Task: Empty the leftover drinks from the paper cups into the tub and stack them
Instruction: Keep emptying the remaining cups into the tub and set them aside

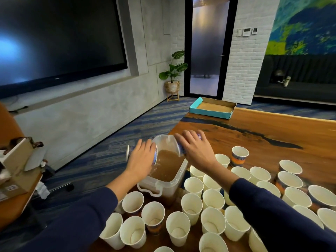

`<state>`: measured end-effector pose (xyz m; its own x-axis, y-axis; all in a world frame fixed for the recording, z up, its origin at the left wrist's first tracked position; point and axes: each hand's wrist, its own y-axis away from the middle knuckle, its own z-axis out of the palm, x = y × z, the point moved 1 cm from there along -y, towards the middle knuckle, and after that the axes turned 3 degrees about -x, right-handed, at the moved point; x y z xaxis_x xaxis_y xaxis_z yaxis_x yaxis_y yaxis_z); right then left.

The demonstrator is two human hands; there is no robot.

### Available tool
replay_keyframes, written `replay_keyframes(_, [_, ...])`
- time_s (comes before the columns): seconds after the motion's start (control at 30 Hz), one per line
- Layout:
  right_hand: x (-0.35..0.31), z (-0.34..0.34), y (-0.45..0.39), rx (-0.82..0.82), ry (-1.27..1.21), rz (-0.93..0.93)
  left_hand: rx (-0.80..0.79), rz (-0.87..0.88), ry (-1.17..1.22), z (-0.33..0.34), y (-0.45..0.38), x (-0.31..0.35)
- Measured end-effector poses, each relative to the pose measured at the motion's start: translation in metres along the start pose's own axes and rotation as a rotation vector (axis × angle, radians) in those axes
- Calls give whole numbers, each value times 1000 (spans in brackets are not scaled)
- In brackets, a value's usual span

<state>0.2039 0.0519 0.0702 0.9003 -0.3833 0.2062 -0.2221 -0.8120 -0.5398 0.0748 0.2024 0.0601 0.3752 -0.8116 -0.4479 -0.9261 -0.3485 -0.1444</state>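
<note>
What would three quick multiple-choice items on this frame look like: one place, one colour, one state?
1. Where does the teal cardboard tray lie?
A. at the wooden table's far end
B. on the carpet
C. inside the tub

2. What colour is the liquid in the clear plastic tub?
A. green
B. brown
C. clear

3. What are the left hand and right hand doing?
A. resting flat
B. stacking cups
C. each tipping a paper cup over the tub

Key: 1 A, it sits on the table's far edge; 2 B, the tub shows brown liquid; 3 C, both cups lie sideways above the tub.
</note>
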Motion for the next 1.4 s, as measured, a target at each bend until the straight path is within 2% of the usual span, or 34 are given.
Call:
replay_keyframes(0.13, [23,-6,18,-194,-646,437,90,-63,280,-22,-4,10])
replay_keyframes(0.3, [57,-29,59,-204,-984,586,104,-25,593,-56,-4,53])
replay_keyframes(0.67, [143,-99,186,-86,-810,880,-62,159,983,-135,-19,179])
replay_keyframes(0.8, [184,-124,233,-42,-610,1011,-112,190,1015,-152,-27,224])
replay_keyframes(0.93, [226,-139,264,-11,-567,1103,-160,184,1034,-163,-46,262])
replay_keyframes(1.2, [291,-127,294,-72,-434,1151,-180,170,1147,-185,-102,341])
replay_keyframes(1.4, [330,-90,315,-148,-454,1188,-256,244,1157,-191,-144,413])
